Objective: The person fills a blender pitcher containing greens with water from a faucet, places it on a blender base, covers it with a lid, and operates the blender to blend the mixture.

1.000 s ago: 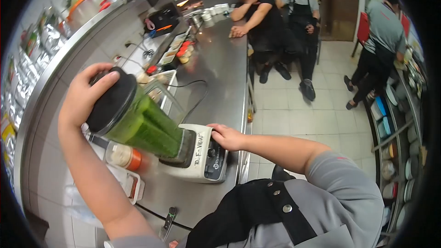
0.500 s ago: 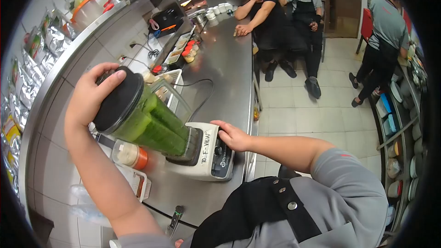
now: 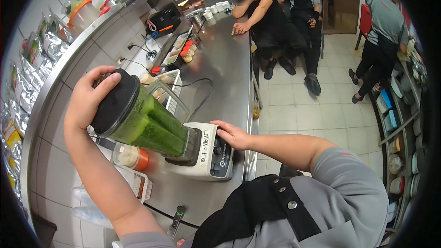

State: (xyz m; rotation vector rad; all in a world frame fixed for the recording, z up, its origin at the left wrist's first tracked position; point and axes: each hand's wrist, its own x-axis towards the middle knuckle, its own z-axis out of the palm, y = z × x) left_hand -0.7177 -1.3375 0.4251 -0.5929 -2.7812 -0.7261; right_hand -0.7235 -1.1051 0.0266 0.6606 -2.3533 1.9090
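My left hand point(image 3: 89, 96) grips the black lid point(image 3: 118, 103) on top of the blender jar. Green contents fill much of the clear jar point(image 3: 154, 126), which sits on the white blender base point(image 3: 197, 158). My right hand point(image 3: 232, 134) rests on the side of the base near its control panel, fingers together; what its fingertips touch is partly hidden. Beside the jar stands a clear container with orange-red contents point(image 3: 131, 156). A knife with a dark handle point(image 3: 177, 215) lies on the steel counter point(image 3: 220, 78), close to my apron.
Behind the blender is a white basket point(image 3: 172, 89); a black cord point(image 3: 206, 93) curves over the counter. Silver packets point(image 3: 55, 46) line the shelf at left. Two people point(image 3: 262, 16) point(image 3: 301, 14) sit beyond the counter. Another person point(image 3: 383, 27) stands at the right shelving point(image 3: 399, 133).
The view has shifted slightly. Both hands keep their places on the lid and the base. The green contents look much the same.
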